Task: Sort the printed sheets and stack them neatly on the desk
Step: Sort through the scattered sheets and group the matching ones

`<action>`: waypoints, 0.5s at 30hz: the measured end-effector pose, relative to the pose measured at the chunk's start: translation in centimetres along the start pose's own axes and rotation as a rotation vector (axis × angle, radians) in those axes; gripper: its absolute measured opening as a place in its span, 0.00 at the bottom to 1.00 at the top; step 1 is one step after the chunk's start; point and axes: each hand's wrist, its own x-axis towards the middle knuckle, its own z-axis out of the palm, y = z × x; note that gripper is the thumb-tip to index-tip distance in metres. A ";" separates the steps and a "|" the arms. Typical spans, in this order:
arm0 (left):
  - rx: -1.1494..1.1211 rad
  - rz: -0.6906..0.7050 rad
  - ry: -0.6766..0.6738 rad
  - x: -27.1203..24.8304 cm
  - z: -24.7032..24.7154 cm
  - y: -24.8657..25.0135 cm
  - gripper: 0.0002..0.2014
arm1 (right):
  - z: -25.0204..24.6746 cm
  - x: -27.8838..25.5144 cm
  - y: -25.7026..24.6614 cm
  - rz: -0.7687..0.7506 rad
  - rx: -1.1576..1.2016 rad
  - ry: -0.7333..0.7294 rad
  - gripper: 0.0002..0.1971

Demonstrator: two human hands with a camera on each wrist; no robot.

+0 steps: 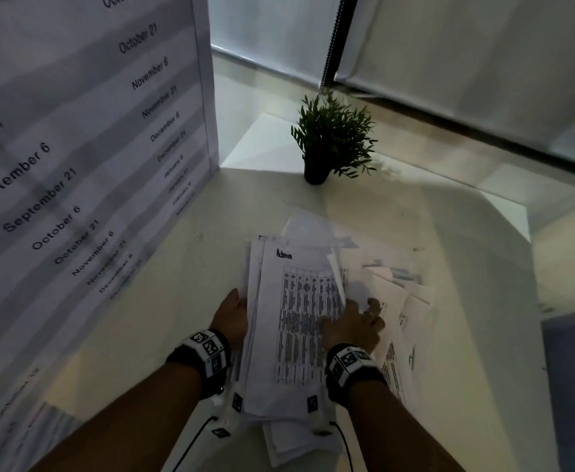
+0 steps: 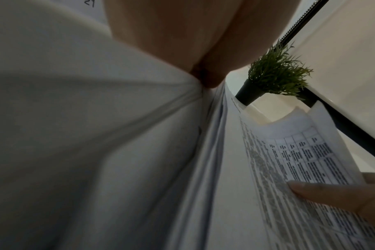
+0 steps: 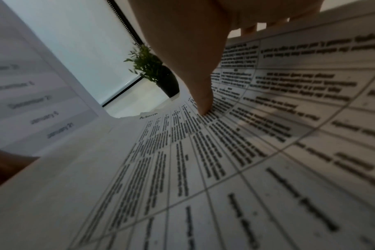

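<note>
— Anything legible?
— Top sheet (image 1: 289,321) under my hands has "Admin" handwritten at its head; table print below it is too blurred to read.
— And the wall?
— Big date chart (image 1: 85,137) on my left: "September 6", "September 21", "October 6", "October 21", "November 6", "December 6", "January 6". Lower rows unreadable.

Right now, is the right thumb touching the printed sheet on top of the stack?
Touching. The right wrist view shows the right hand's thumb tip pressed onto the printed sheet, no gap at the tip.
</note>
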 end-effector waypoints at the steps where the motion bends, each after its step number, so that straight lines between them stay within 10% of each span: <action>1: 0.001 0.003 0.003 0.1 -0.1 0.0 0.29 | -0.1 -0.2 0.0 0.000 0.004 -0.003 0.28; 15: 0.062 0.065 0.064 -1.4 -0.4 1.6 0.21 | -1.5 0.3 0.0 0.180 0.313 -0.182 0.52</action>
